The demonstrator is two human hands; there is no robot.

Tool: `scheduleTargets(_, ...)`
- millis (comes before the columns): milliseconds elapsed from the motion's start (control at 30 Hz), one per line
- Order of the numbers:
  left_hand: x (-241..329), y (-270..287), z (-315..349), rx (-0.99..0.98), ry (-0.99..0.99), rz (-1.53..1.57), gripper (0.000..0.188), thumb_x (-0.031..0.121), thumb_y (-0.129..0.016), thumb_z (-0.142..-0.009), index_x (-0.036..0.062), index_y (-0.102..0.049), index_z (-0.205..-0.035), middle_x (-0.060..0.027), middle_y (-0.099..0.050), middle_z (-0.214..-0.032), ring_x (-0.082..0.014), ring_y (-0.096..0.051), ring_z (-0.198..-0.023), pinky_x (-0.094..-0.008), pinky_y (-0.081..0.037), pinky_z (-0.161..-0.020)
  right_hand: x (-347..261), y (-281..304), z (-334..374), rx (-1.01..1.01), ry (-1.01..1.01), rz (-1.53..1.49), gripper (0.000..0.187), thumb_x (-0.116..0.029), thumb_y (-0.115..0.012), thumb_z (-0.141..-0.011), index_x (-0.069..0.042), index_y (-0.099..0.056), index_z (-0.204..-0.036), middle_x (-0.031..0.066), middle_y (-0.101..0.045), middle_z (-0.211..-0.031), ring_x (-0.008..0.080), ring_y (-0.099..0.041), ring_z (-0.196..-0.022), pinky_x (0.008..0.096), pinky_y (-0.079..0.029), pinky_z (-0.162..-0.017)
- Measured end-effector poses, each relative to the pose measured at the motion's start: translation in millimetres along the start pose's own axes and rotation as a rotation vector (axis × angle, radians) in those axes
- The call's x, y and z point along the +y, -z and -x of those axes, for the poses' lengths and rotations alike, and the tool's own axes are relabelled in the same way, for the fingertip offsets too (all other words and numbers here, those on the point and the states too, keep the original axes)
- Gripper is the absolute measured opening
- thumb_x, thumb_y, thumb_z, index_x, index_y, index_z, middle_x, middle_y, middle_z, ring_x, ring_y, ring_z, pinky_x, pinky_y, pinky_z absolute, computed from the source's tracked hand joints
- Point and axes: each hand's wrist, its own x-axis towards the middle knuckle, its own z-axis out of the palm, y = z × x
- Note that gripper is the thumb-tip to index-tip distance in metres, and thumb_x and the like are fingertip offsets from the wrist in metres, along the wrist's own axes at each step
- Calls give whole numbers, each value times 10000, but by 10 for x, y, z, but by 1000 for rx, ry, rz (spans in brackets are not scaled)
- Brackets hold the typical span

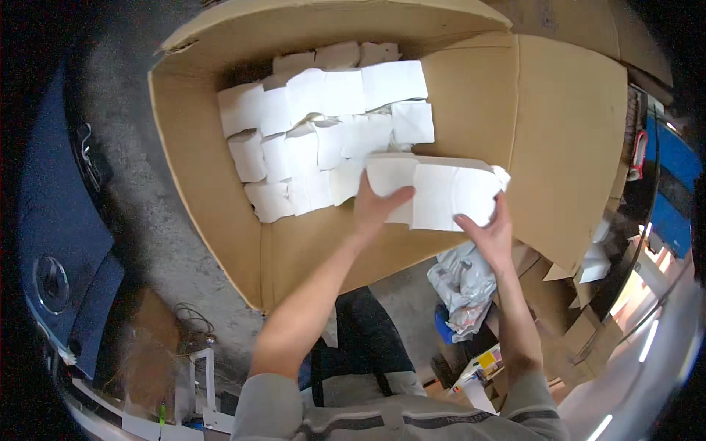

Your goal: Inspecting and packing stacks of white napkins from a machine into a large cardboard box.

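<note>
Several rows deep at left, has white stacks [305, 151] packed close in the box [184, 147], likely to brace one another. Further right, over the box's near side, grips a white bundle [448, 195] between left hand [373, 208], thumb across its face, and right hand [493, 231], curled round its right end, presumably to stop its sections slipping apart. Rightmost, has a flap [566, 140] folded outward, apparently out of the way.

Plain white bundles [452, 195], tan cardboard box [471, 95], dark-striped grey shirt [268, 404], dark trousers [371, 331], mottled grey floor [165, 253]
</note>
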Motion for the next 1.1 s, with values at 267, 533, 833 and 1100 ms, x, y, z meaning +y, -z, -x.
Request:
scheduleTargets(267,-725,338,-336,311,-173,-453,971,203,-851,-661,-107,-275,-1379,-216,-542,-1248,-292,-554,-1151,-380,-457,-970,712,-527,-756,-385,-108,-166,835,-188,-857,-680,56,-405,-1338,186,-585,-1226,254,-590,-1099,353,-470,-955)
scheduleTargets(533,-608,236,-710,296,12,-562,1009,232,-848,-644,-130,-266,-1384,-340,-432,-1322,-437,-419,-1267,-450,-359,-1059,1233,-1132,-1447,-396,-52,125,933,-308,-889,-597,79,-430,-1311,221,-577,-1243,309,-579,-1137,371,-479,-949)
scheduleTargets(833,-487,133,-1142,-117,-369,-1561,824,345,-757,-739,38,-385,-1406,-171,-420,-1430,-407,-346,-1346,-549,-263,-1111,1216,-1333,-1310,-454,-187,576,1138,-348,-879,-567,109,-212,-1368,297,-552,-1226,396,-563,-1154,413,-480,-985)
scheduleTargets(1100,-616,172,-1035,-274,-215,-1664,557,219,-670,-758,132,-511,-1286,-133,-547,-1239,-311,-515,-1186,-477,-413,-965,1185,-1251,-1366,-463,-335,575,878,-347,-818,-555,73,-434,-1222,260,-577,-1195,360,-573,-1144,427,-499,-953)
